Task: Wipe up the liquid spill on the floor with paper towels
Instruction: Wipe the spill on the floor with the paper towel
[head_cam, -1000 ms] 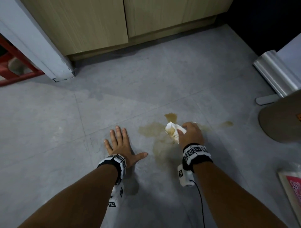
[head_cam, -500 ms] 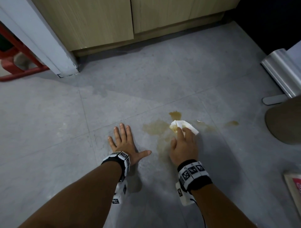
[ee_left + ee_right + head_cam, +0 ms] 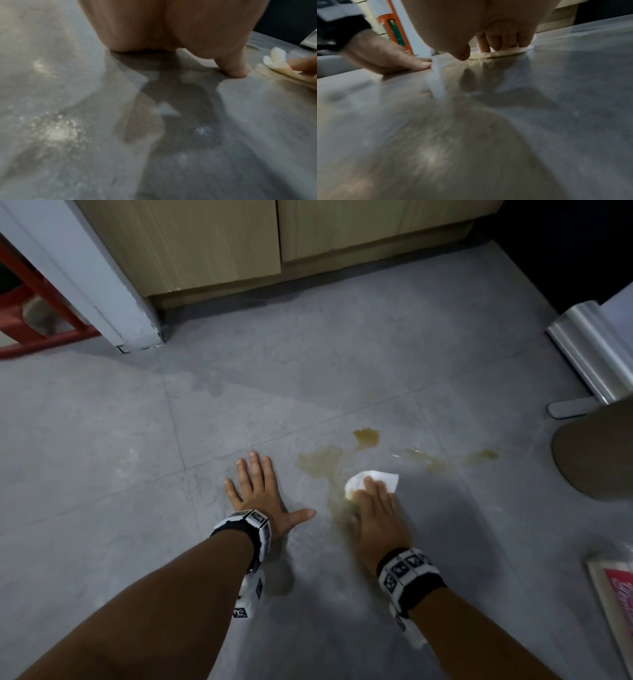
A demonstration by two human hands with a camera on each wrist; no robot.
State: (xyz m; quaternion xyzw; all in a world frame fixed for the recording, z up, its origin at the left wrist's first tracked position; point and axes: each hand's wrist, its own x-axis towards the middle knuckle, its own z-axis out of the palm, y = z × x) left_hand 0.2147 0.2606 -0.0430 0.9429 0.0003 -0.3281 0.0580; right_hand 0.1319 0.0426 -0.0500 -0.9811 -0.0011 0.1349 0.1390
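A brown liquid spill (image 3: 320, 463) lies in patches on the grey floor tiles, with smaller spots (image 3: 366, 438) beyond it and to the right (image 3: 483, 455). My right hand (image 3: 376, 508) presses flat on a white paper towel (image 3: 373, 479) at the spill's near right side; the towel's near edge is stained yellow. In the right wrist view my fingers (image 3: 498, 40) push the towel (image 3: 505, 52) onto the wet floor. My left hand (image 3: 260, 494) lies flat on dry floor left of the spill, fingers spread. Its thumb (image 3: 235, 67) points at the towel (image 3: 274, 59).
Wooden cabinets (image 3: 205, 244) and a white panel (image 3: 102, 285) stand at the back, with a red frame (image 3: 34, 337) to the far left. A metal cylinder (image 3: 596, 350) and a brown round object (image 3: 596, 457) sit to the right. A pink-printed packet (image 3: 616, 594) lies at the lower right.
My right hand went from gripping the crumpled towel to pressing flat on it, and slid it a little toward me across the spill. The left hand stayed planted.
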